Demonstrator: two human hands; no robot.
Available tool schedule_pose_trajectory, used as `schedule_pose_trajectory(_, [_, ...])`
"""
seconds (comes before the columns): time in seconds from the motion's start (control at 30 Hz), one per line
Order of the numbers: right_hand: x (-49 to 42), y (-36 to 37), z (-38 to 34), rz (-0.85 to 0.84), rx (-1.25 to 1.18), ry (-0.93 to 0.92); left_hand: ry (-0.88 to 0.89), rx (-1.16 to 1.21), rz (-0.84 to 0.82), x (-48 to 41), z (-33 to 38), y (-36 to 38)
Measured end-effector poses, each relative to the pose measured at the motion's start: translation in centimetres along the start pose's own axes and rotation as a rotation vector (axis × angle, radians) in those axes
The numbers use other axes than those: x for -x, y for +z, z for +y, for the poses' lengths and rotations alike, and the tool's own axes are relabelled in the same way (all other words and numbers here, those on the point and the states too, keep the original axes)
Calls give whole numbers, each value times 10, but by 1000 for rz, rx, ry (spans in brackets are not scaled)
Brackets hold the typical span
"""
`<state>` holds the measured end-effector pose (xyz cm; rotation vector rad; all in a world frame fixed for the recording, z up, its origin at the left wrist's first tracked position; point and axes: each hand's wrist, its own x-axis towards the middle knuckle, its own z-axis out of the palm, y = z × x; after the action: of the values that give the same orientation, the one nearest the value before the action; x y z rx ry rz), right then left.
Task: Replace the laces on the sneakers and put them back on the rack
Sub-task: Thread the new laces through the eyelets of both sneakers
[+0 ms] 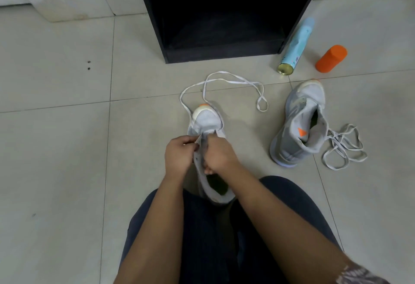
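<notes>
Head view: the grip of the left hand point(179, 155) is closed to a pinch, thumb against fingers, on a pale strip at the lacing edge of the near sneaker point(207, 118). The strip looks like an end of the lace point(260, 99), though that is hard to tell. The grip of the right hand point(219, 155) is curled tight over the top of the same shoe, fingers tucked in at the tongue, just beside the left hand and nearly touching it.

The near sneaker is grey with an orange tip. It stands on the tiled floor point(67, 126) between the person's knees, toe pointing far and heel opening towards the dark trousers point(208, 238). Its lace runs round the toe and trails in loose loops over the floor on the far side, towards the rack point(224, 57).

The second sneaker point(294, 115) is off to the right, well apart from the hands, toe also far, with no lace in its eyelets. A second lace point(332, 136) lies in a loose tangle against its right side.

The black rack stands far and centre, with its open shelves facing the person. To its right a pale blue spray can point(296, 45) lies on its side, and an orange bottle point(331, 59) lies just right of the can.
</notes>
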<state>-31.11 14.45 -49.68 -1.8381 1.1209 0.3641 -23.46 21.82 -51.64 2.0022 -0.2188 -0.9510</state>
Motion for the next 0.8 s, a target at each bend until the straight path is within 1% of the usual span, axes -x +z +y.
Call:
schedule_pose_trajectory(0.07, [-12,7,-1,105,150,-23,-14,39,-2,-1,-2,1])
schedule_pose_trajectory(0.17, [-19,7,-2,160,296,-48,-35,71,-14,-2,-6,1])
schedule_pose_trajectory(0.23, [-20,6,0,193,344,-55,-39,90,-13,-3,-7,2])
schedule_pose_trajectory(0.4, [-3,0,3,208,488,-106,14,32,62,2,-1,7])
schedule_pose_trajectory(0.47, [15,2,12,190,550,-112,26,21,64,2,-1,6])
schedule_pose_trajectory(0.6, [29,3,19,189,524,-94,17,33,13,0,-3,7])
schedule_pose_trajectory(0.67, [21,3,12,209,465,-66,15,22,17,-1,-5,7])
schedule_pose_trajectory(0.8, [-5,9,2,157,455,17,-4,55,6,-1,-5,6])
